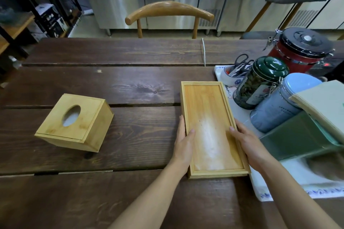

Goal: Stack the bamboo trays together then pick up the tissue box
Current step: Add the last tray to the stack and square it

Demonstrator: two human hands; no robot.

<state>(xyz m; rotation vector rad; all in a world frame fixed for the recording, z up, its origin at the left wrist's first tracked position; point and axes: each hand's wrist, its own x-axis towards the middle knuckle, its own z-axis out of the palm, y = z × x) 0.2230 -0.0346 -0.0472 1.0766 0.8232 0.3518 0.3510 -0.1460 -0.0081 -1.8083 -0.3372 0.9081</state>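
I see the left hand (183, 143) and right hand (248, 145) clasping the long sides of the bamboo trays (210, 126), thumbs hooked over the rims. The trays rest on the desk (130, 83). The tissue box (74, 121) sits left of the trays, well apart, tilted. Canisters (260, 82) stand just right of the trays.
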